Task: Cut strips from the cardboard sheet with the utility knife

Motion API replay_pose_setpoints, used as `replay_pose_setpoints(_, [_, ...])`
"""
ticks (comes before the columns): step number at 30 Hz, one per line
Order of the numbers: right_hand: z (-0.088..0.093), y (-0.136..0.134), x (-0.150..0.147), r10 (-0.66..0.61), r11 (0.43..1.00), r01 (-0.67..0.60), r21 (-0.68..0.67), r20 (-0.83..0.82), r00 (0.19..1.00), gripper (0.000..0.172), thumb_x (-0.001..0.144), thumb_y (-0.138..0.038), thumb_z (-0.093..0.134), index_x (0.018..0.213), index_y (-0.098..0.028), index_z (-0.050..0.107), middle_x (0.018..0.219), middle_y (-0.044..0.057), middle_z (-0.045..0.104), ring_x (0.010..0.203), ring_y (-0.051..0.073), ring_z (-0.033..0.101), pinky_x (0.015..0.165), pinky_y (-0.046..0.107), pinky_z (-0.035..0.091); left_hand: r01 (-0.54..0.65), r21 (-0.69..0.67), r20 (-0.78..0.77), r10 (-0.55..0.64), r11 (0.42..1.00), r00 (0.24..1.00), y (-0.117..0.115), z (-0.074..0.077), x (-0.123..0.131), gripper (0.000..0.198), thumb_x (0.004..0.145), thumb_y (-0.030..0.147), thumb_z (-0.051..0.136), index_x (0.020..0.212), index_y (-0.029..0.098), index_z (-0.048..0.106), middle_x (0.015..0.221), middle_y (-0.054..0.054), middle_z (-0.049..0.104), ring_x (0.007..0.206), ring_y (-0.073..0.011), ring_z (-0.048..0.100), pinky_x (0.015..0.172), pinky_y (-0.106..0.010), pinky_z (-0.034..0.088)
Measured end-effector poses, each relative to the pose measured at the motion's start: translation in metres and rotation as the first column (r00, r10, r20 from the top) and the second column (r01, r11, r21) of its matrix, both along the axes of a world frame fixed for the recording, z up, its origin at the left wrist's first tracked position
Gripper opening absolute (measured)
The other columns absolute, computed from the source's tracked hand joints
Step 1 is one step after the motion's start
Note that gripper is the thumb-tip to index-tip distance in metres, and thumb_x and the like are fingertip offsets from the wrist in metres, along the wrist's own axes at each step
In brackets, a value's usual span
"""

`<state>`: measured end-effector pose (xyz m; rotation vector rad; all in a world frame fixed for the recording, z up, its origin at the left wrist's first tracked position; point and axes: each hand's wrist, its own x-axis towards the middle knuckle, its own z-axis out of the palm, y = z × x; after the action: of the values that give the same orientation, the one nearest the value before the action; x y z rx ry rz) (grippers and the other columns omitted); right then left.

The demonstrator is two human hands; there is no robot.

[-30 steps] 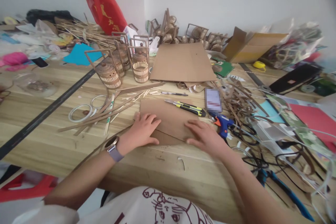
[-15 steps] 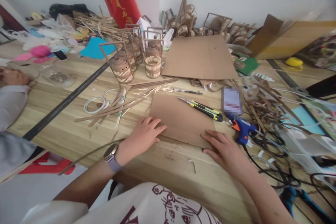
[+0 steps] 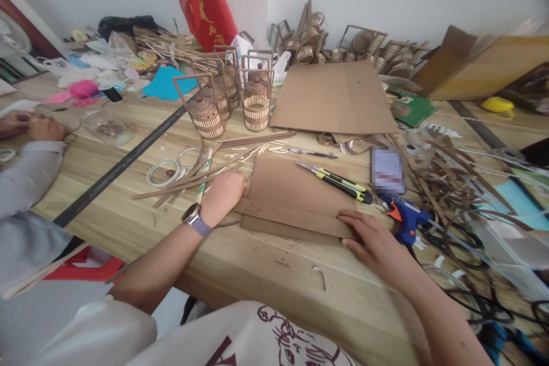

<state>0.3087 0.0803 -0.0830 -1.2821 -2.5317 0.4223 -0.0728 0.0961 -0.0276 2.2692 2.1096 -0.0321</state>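
A brown cardboard sheet point(image 3: 295, 183) lies flat on the wooden table in front of me. A long cardboard strip point(image 3: 291, 214) lies across its near part. My left hand point(image 3: 223, 193), a watch on the wrist, is curled around the strip's left end at the sheet's left edge. My right hand point(image 3: 371, 240) rests at the strip's right end, with thumb and fingers stretched out flat on the cardboard. A yellow-and-black utility knife point(image 3: 338, 180) lies on the sheet's far right corner, beyond my right hand.
A blue glue gun point(image 3: 403, 220), a phone point(image 3: 387, 168) and tangled cables sit right of the sheet. Thin sticks, tape rings point(image 3: 165, 171) and a black ruler point(image 3: 115, 168) lie left. Small woven baskets point(image 3: 206, 114) and a large cardboard sheet point(image 3: 334, 97) stand behind. Another person's hands point(image 3: 30, 126) work at far left.
The strip, earlier at the sheet's near edge, now lies on top of the sheet. My left hand moved from flat on the cardboard to curled at its left edge. The view swung left.
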Motion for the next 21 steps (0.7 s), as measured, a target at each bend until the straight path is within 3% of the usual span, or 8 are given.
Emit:
replay_pose_setpoints(7, [-0.004,-0.003,-0.002,-0.013,1.0,0.013,0.021,-0.006,1.0,0.038,0.096,-0.04,0.051,0.127,-0.021,0.062,0.133,0.016,0.064,0.123,0.031,0.061,0.104,0.054,0.051,-0.083,-0.036,-0.052,0.081,0.996,0.995,0.011,-0.005,0.0,0.029,0.092,0.017,0.045,0.09,0.013,0.074,0.092,-0.015,0.076,0.088,-0.0265,0.071,0.077,-0.033,0.052])
replay_pose_setpoints(14, [0.002,-0.001,-0.006,0.011,1.0,-0.011,-0.023,0.0,1.0,0.035,0.095,-0.035,0.052,0.125,-0.021,0.063,0.133,0.015,0.065,0.123,0.031,0.061,0.104,0.054,0.051,-0.256,0.029,-0.105,0.257,0.966,0.961,0.017,0.017,-0.03,0.032,0.092,0.018,0.042,0.099,0.004,0.071,0.096,-0.026,0.073,0.094,-0.0366,0.072,0.073,-0.038,0.051])
replay_pose_setpoints(18, [0.006,-0.001,-0.007,0.013,0.999,-0.013,-0.034,0.022,1.0,0.034,0.094,-0.035,0.053,0.123,-0.022,0.064,0.132,0.015,0.066,0.123,0.031,0.062,0.103,0.053,0.052,-0.355,0.119,-0.101,0.366,0.927,0.925,0.029,0.031,-0.052,0.033,0.095,0.018,0.04,0.107,0.003,0.067,0.099,-0.026,0.072,0.097,-0.0371,0.07,0.076,-0.039,0.05])
replay_pose_setpoints(21, [0.004,-0.002,-0.007,0.015,1.0,-0.015,-0.008,0.018,1.0,0.034,0.095,-0.036,0.052,0.123,-0.021,0.064,0.132,0.015,0.066,0.123,0.03,0.062,0.103,0.052,0.053,-0.365,0.168,-0.065,0.38,0.916,0.923,0.038,0.043,-0.06,0.037,0.1,0.024,0.037,0.122,0.006,0.061,0.105,-0.021,0.072,0.101,-0.0337,0.069,0.081,-0.038,0.05])
